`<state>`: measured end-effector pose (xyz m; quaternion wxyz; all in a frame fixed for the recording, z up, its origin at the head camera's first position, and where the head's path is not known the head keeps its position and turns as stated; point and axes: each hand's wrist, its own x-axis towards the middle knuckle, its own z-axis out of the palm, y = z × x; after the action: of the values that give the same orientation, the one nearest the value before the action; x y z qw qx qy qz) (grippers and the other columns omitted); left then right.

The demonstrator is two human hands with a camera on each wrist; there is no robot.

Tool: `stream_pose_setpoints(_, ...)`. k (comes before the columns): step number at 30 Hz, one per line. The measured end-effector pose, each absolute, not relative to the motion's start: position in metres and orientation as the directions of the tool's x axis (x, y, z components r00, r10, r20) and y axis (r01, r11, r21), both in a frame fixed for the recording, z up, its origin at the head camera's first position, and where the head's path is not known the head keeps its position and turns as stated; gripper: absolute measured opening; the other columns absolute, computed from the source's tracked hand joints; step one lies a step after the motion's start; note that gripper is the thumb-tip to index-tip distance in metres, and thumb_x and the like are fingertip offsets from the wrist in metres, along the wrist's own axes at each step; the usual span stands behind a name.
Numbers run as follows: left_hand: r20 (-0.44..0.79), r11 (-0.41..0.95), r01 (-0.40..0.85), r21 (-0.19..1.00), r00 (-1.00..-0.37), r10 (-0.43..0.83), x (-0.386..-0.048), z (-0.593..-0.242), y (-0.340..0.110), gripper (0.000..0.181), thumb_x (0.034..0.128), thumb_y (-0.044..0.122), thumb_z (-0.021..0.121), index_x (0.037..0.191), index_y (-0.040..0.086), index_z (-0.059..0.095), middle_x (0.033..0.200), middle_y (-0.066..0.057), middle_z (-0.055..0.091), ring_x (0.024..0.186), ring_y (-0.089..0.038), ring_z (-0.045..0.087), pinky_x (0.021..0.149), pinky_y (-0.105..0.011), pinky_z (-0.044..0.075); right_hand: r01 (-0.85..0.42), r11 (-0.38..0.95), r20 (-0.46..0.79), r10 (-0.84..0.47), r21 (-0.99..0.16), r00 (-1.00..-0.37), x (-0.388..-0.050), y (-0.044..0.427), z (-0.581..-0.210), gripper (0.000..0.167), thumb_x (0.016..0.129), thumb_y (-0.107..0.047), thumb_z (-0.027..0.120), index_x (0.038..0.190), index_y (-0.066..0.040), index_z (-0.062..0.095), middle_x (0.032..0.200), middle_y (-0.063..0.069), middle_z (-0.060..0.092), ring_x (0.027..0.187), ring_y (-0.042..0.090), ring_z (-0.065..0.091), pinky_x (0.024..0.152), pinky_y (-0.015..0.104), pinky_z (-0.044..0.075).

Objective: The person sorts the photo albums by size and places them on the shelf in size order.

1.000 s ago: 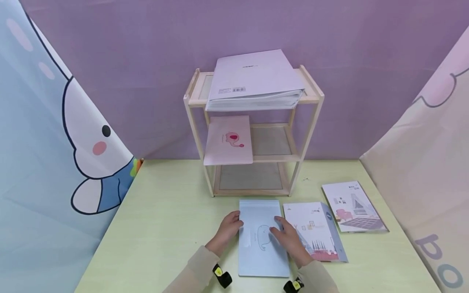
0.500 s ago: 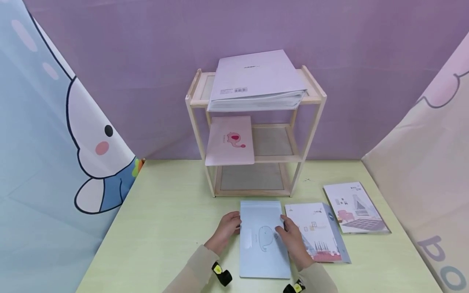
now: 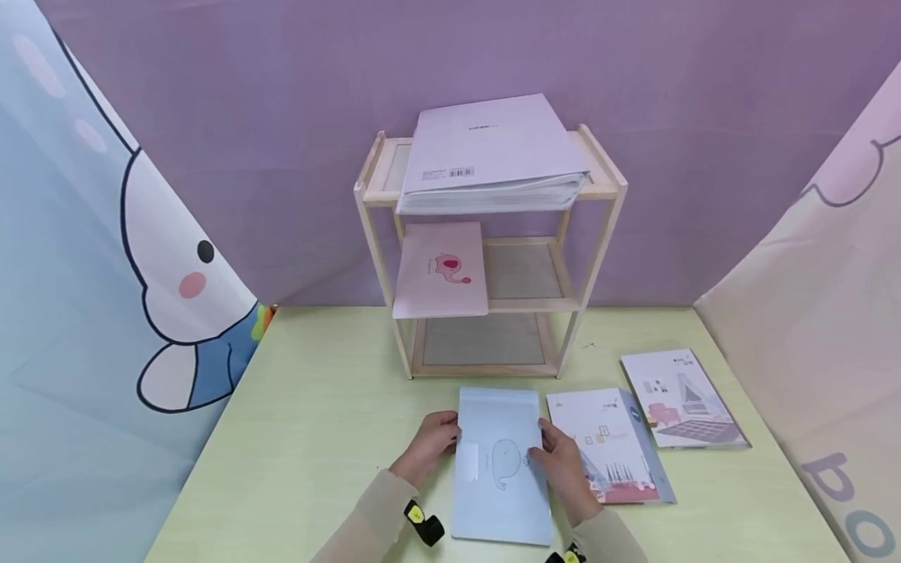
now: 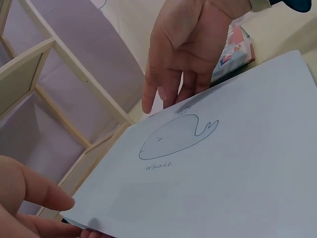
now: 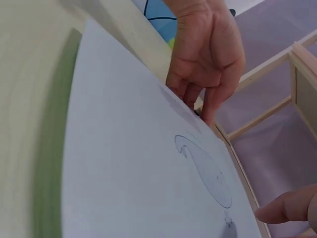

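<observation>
Both hands hold a light blue notebook (image 3: 501, 500) with a whale drawing, in front of the shelf. My left hand (image 3: 428, 447) grips its left edge near the far end, thumb and fingers around the edge. On the opposite edge my right hand (image 3: 563, 471) grips with its thumb on the cover. In the left wrist view the word "Whale" shows on the notebook (image 4: 208, 183), the left hand (image 4: 34, 203) pinching a corner. The right wrist view shows the notebook (image 5: 124, 148) tilted, its near edge off the table.
A wooden shelf (image 3: 579, 303) stands behind, with a thick white book (image 3: 493, 148) on top and a pink elephant notebook (image 3: 436, 274) on the middle level. At the right lie a notebook with a blue strip (image 3: 598, 438) and another illustrated notebook (image 3: 683, 399).
The blue notebook has shifted slightly toward the near side and left, its near end raised a little. Both hands have moved slightly with it; the right thumb lies closer to its edge.
</observation>
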<state>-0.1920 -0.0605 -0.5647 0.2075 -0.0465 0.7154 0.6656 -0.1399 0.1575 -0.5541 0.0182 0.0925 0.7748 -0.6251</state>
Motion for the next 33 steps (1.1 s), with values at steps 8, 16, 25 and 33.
stream_pose_setpoints(8, -0.332, 0.094, -0.319, 0.943, -0.922, 0.198, -0.19, -0.567, -0.061, 0.044, 0.0866, -0.008, 0.049, 0.13, -0.012, 0.046, 0.101, -0.015, 0.062, 0.069, -0.012, 0.05, 0.057, -0.022, 0.041, 0.163, 0.233, -0.125, 0.169, -0.959, -0.978, -0.137, 0.152, -0.555, 0.056, 0.078, 0.014, 0.058, 0.129, 0.02, 0.039, 0.13, 0.037, 0.043, 0.12, 0.046, 0.046, 0.098, 0.046, 0.041)
stream_pose_setpoints(16, -0.315, 0.066, -0.308, 0.949, -0.932, 0.178, -0.191, -0.569, -0.063, 0.042, 0.0889, -0.004, 0.054, 0.129, -0.012, 0.045, 0.113, -0.025, 0.062, 0.077, -0.013, 0.06, 0.063, -0.023, 0.048, 0.255, 0.18, -0.209, 0.242, -0.95, -0.947, -0.141, 0.151, -0.551, 0.053, 0.081, 0.011, 0.059, 0.132, 0.012, 0.043, 0.133, 0.031, 0.044, 0.124, 0.042, 0.044, 0.101, 0.045, 0.039)
stream_pose_setpoints(25, -0.307, 0.078, -0.3, 0.951, -0.945, 0.113, -0.191, -0.572, -0.063, 0.031, 0.0895, 0.004, 0.06, 0.117, -0.012, 0.058, 0.107, -0.02, 0.066, 0.087, -0.013, 0.063, 0.073, -0.028, 0.053, 0.205, 0.083, -0.169, 0.315, -0.975, -0.934, -0.141, 0.148, -0.558, 0.051, 0.082, 0.013, 0.058, 0.131, 0.009, 0.046, 0.131, 0.03, 0.049, 0.121, 0.039, 0.049, 0.094, 0.03, 0.046)
stream_pose_setpoints(33, -0.299, 0.07, -0.294, 0.953, -0.95, 0.094, -0.19, -0.571, -0.06, 0.031, 0.0899, 0.004, 0.06, 0.118, -0.009, 0.058, 0.111, -0.02, 0.065, 0.096, -0.018, 0.063, 0.082, -0.032, 0.053, 0.188, -0.029, -0.184, 0.39, -0.982, -0.902, -0.145, 0.151, -0.566, 0.052, 0.081, 0.013, 0.059, 0.131, 0.007, 0.045, 0.125, 0.029, 0.053, 0.091, 0.005, 0.06, 0.077, 0.012, 0.049)
